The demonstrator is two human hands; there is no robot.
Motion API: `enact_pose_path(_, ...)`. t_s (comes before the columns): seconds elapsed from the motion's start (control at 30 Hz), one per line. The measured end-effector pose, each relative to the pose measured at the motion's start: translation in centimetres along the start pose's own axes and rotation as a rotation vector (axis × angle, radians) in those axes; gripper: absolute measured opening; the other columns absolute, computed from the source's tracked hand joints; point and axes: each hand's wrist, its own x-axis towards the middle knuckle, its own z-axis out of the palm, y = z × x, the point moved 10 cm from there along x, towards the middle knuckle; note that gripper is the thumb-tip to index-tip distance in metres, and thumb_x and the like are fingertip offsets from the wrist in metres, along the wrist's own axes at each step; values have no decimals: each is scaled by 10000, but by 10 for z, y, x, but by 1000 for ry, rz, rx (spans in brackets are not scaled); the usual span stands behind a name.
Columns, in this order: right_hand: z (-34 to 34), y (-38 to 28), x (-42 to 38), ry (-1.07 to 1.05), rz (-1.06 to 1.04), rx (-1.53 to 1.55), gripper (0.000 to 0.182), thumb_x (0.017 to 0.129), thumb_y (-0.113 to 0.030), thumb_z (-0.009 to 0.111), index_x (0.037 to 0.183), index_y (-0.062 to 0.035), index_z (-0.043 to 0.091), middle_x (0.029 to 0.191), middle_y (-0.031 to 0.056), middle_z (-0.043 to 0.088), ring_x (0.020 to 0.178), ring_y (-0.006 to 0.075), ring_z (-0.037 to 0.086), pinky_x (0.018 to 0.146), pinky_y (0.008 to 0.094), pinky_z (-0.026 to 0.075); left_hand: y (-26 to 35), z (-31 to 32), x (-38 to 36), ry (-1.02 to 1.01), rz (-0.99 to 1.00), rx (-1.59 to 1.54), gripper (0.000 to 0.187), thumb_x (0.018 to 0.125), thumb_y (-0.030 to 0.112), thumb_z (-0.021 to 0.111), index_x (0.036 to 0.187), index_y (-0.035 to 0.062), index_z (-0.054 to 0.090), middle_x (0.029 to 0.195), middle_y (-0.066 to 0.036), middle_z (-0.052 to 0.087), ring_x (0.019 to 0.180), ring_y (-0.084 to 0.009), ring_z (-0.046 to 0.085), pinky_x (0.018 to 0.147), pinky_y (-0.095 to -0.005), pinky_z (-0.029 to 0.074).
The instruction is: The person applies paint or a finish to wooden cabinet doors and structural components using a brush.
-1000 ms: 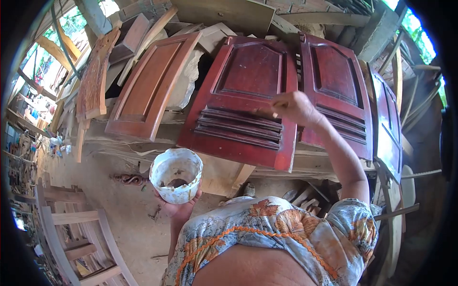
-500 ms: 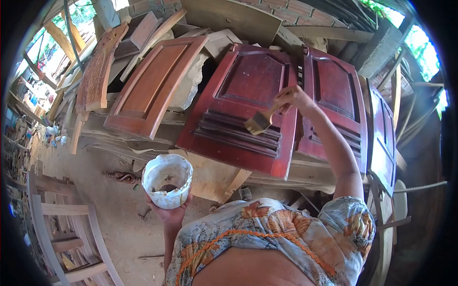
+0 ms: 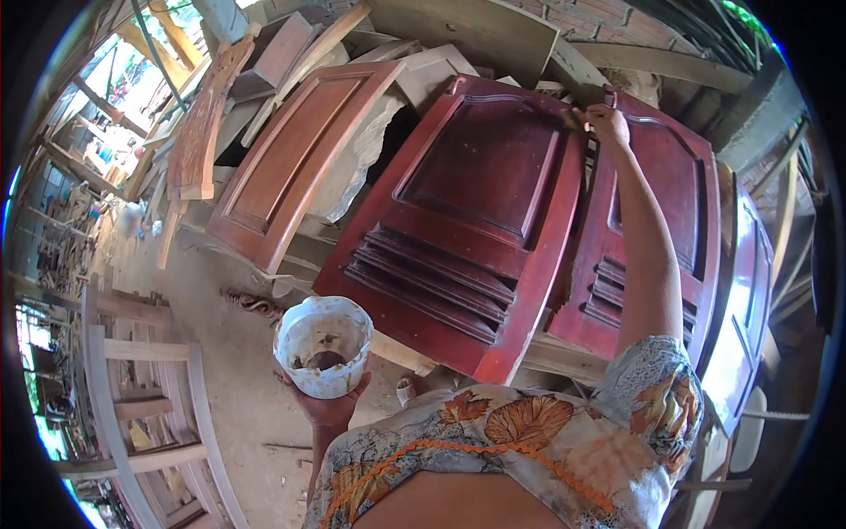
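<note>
My left hand (image 3: 324,407) is wrapped round the lower side of a stained white plastic tub (image 3: 322,379), with some dark liquid at its bottom. Stretched far forward, my right hand (image 3: 610,125) grips a paintbrush (image 3: 576,117), which lies at the top right edge of a dark red wooden door panel (image 3: 493,159). That panel has a raised arched field and a row of louvre slats low down. A second red panel (image 3: 652,176) of the same kind leans beside it, partly behind my right forearm.
An orange-brown panel (image 3: 304,150) and a carved board (image 3: 207,123) lean to the left. Further right stands a glossy panel (image 3: 745,291). A wooden frame (image 3: 145,353) stands at lower left; a carved piece (image 3: 254,304) lies on the floor. Stacked boards and a brick wall (image 3: 617,26) are behind.
My right hand has carried the brush from the louvre slats up to the top right edge of the panel. The view has shifted; my left hand still holds the tub.
</note>
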Motion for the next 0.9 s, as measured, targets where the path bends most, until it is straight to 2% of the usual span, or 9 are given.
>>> enact_pose_path(0.07,-13,9,5,148,106,-187,339,872,-443,543,1053,-196,689,1032,115,680,987,327,636,842,425,493,-2,-4,1,-2,14,24,869,771,777,373,1363,141,381,1314,-155,463,1134,-426,517,734,-491,548)
enact_pose_path(0.13,-10,29,15,167,189,-204,340,896,-429,500,1125,-228,650,1068,129,664,1004,342,625,834,447,496,-4,4,-3,34,18,48,861,777,770,362,1360,136,382,1311,-154,463,1133,-423,519,728,-482,545)
enact_pose_path(0.37,31,7,15,66,52,-392,294,878,-363,521,1104,-230,654,1142,104,637,1042,332,615,875,491,470,-7,15,-5,97,38,68,824,792,739,373,1345,128,377,1303,-150,448,1126,-415,525,731,-452,542)
enact_pose_path(0.47,56,-54,1,-86,-75,-372,286,861,-387,514,904,-181,708,915,132,692,897,327,664,792,445,515,-3,30,-2,37,107,87,824,794,725,403,1351,118,367,1301,-164,440,1127,-429,515,744,-476,547)
enact_pose_path(0.57,63,-150,-44,-145,-318,-58,291,866,-411,555,1017,-221,716,932,85,706,874,235,679,767,364,529,2,50,1,-60,225,93,828,797,704,446,1361,104,352,1297,-186,428,1130,-450,498,763,-512,554)
enact_pose_path(0.67,104,-197,-79,-439,-377,560,315,855,-292,654,1058,-52,682,901,104,707,836,180,680,756,297,525,-8,27,17,-37,39,-12,863,794,736,420,1368,97,344,1300,-190,431,1133,-448,495,740,-517,555)
enact_pose_path(0.73,128,-219,-96,-740,-181,851,341,857,-243,661,1098,-3,656,922,131,691,827,179,672,722,304,534,-7,28,20,-46,50,1,872,791,744,413,1372,99,342,1310,-194,428,1133,-451,494,738,-513,555)
enact_pose_path(0.77,136,-220,-89,-741,-188,853,341,857,-243,661,1098,-3,656,922,131,691,827,179,672,722,304,534,-6,30,21,-53,60,17,880,788,753,406,1376,101,340,1320,-197,424,1133,-453,493,735,-510,554)
enact_pose_path(0.9,155,-170,-41,-504,222,984,358,818,-185,697,1077,55,636,918,136,672,761,196,660,631,287,536,-3,16,22,30,71,-14,885,784,753,400,1383,105,335,1335,-196,420,1143,-462,486,730,-515,550)
